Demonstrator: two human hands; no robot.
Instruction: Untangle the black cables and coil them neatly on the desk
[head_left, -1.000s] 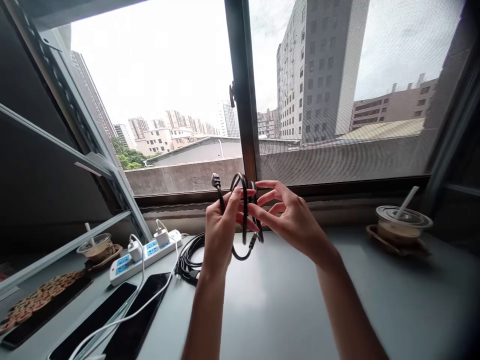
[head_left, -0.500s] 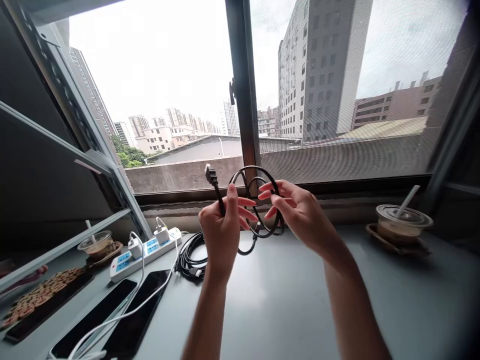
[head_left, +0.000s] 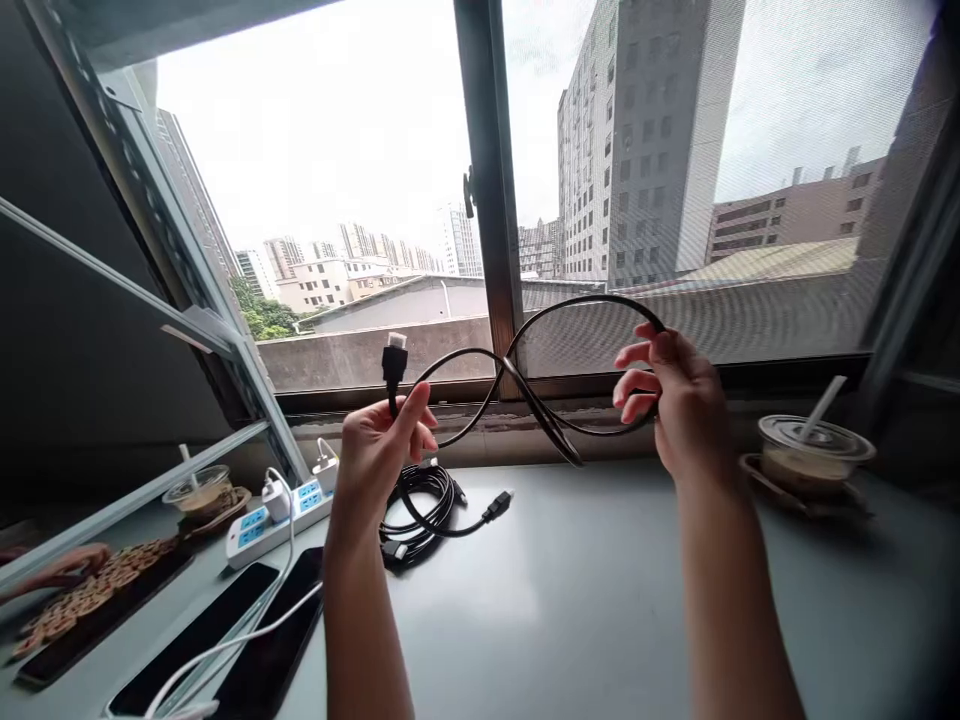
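Note:
A black cable (head_left: 517,365) stretches in wide loops between both hands, above a grey table (head_left: 570,610) by a window. My left hand (head_left: 379,450) pinches it just below a black plug (head_left: 394,362) that points up. My right hand (head_left: 679,395) is closed round the far loop at the right. The cable's other plug (head_left: 499,503) hangs low, close above the table. A second coil of black cable (head_left: 412,510) lies on the table behind my left wrist.
A white power strip (head_left: 281,507) with chargers sits at the left, and two dark phones (head_left: 225,640) lie in front of it on white leads. One lidded drink with a straw (head_left: 810,450) stands at the right, another (head_left: 199,490) at the left. A metal shelf frame (head_left: 187,330) rises at the left.
My hands have moved apart, the right one up and rightwards, the left one leftwards. The tight coil has opened into wide loops and one plug has dropped toward the table.

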